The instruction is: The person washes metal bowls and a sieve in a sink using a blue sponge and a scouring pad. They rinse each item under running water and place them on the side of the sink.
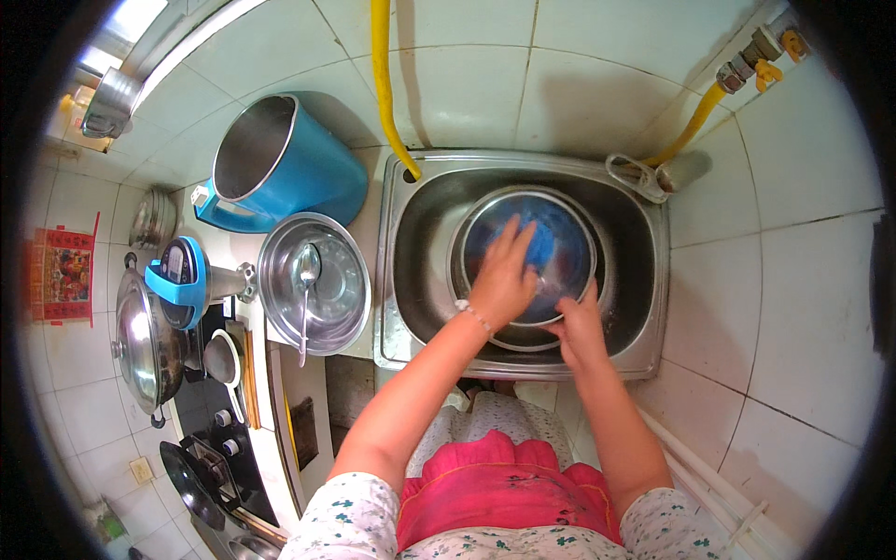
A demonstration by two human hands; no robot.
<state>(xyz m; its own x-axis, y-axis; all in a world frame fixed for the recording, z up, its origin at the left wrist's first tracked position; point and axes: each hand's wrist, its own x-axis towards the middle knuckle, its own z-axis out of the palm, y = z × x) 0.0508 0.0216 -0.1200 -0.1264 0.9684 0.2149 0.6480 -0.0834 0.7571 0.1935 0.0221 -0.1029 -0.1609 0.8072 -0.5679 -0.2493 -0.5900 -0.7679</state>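
Note:
A round metal basin (pixel 595 241) with a bluish, shiny inside lies over another round metal vessel (pixel 458 245) in the stainless steel sink (pixel 661 301). My left hand (pixel 505 280), a beaded bracelet on its wrist, reaches over the basin with the fingers spread; whether it touches the surface is unclear. With my right hand (pixel 579 318) I grip the basin's lower right rim, thumb on the near side and some fingers hidden beneath. Something bright blue (pixel 535 231) shows in the basin behind my left fingers; I cannot tell whether it is a thing or a reflection.
Left of the sink stand a metal bowl (pixel 343 259) with a spoon (pixel 305 280), a blue jug (pixel 315 175) and a blender head (pixel 183 280). Beyond are a lidded pot (pixel 140 336), a strainer (pixel 222 358) and a wok (pixel 185 483). A yellow hose (pixel 381 77) hangs at the sink's back left.

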